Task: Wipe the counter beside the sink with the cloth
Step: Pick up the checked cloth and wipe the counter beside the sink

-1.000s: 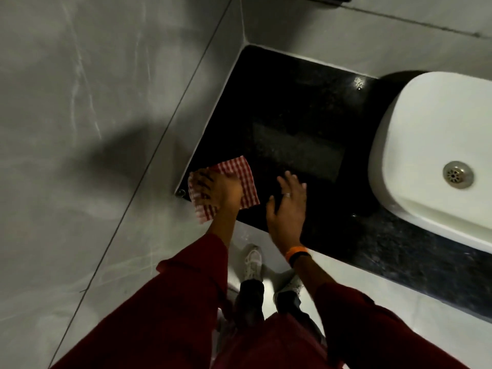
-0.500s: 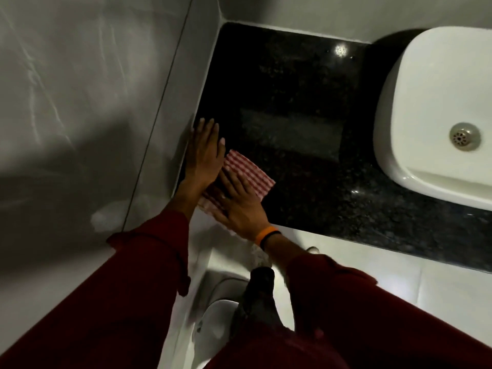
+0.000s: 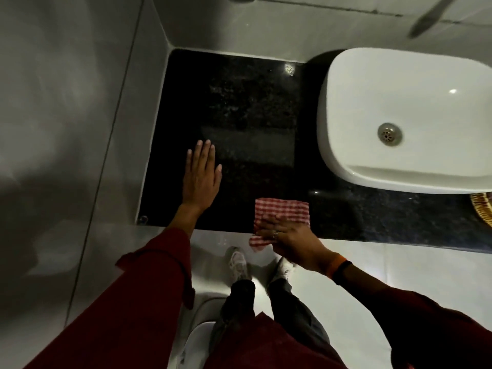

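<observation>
cloth (image 3: 282, 213) has passed from left hand (image 3: 201, 177) to right hand (image 3: 290, 242); right presses it flat at lower centre, left rests released on the table (image 3: 239, 102); wiping continues.

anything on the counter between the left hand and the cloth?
Nothing. In the head view, only bare black counter separates the flat left hand from the checked cloth, which the right hand presses at the front edge.

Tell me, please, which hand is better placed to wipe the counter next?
The right hand: it presses the cloth flat at the counter front edge. The left hand lies bare, apart from it.
</observation>
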